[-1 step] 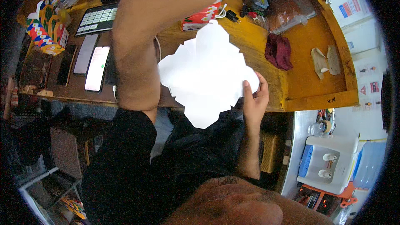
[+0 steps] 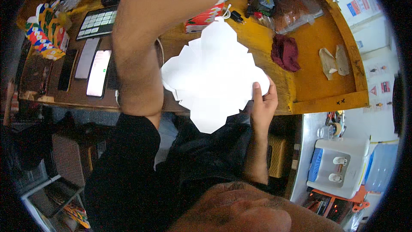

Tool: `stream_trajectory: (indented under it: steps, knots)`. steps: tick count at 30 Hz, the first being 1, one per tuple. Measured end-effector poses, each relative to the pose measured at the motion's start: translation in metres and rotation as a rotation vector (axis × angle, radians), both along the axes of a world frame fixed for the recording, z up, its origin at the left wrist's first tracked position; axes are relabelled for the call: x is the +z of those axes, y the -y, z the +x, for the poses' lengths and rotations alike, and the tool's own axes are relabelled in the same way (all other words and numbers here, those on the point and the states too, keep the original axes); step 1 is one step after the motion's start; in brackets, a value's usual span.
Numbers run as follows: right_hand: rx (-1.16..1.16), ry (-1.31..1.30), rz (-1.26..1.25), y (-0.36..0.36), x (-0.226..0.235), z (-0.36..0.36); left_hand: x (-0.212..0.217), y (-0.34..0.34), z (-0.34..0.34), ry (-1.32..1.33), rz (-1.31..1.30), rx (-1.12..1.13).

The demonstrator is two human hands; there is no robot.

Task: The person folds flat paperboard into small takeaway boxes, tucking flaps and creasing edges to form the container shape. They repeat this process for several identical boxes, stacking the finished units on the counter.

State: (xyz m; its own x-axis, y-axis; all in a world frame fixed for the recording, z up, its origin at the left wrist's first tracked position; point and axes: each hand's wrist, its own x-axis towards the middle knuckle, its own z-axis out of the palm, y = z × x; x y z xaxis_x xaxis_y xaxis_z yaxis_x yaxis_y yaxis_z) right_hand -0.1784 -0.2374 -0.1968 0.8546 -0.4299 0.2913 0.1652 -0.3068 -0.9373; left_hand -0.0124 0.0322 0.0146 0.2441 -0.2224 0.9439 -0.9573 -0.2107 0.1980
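Observation:
A white paper cut-out (image 2: 210,77) with rounded flaps and notched edges, like an unfolded box blank, is held up over the table's front edge. My right hand (image 2: 263,101) pinches its right flap, thumb on top and fingers behind. The left flap bends slightly. My left arm (image 2: 139,56) reaches up past the left of the paper, and its hand is beyond the upper edge of the picture. Behind the paper's top flap lies a red patterned box (image 2: 204,19), partly hidden by my left forearm.
Phones, one with a lit screen (image 2: 99,74), and a tablet (image 2: 98,22) lie left on the wooden table (image 2: 257,47). A maroon cloth (image 2: 285,53) and plastic bags (image 2: 296,13) sit right, inside a raised wooden edge. A water dispenser (image 2: 339,167) stands lower right.
The view has shifted slightly. The paper's left and right flaps sit at a slightly different tilt, and my right hand keeps its pinch. My left arm has barely moved.

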Motion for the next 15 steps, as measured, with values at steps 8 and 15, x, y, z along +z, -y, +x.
stream_trajectory:
  steps: [8,15]
  knots:
    - [-0.088,0.511,0.150,-0.014,0.117,0.019,0.010,-0.006,-0.034,-0.439,0.182,-0.063]
    - [0.251,0.689,0.159,-0.057,0.185,0.040,0.010,0.030,-0.070,-0.154,0.294,-0.238]
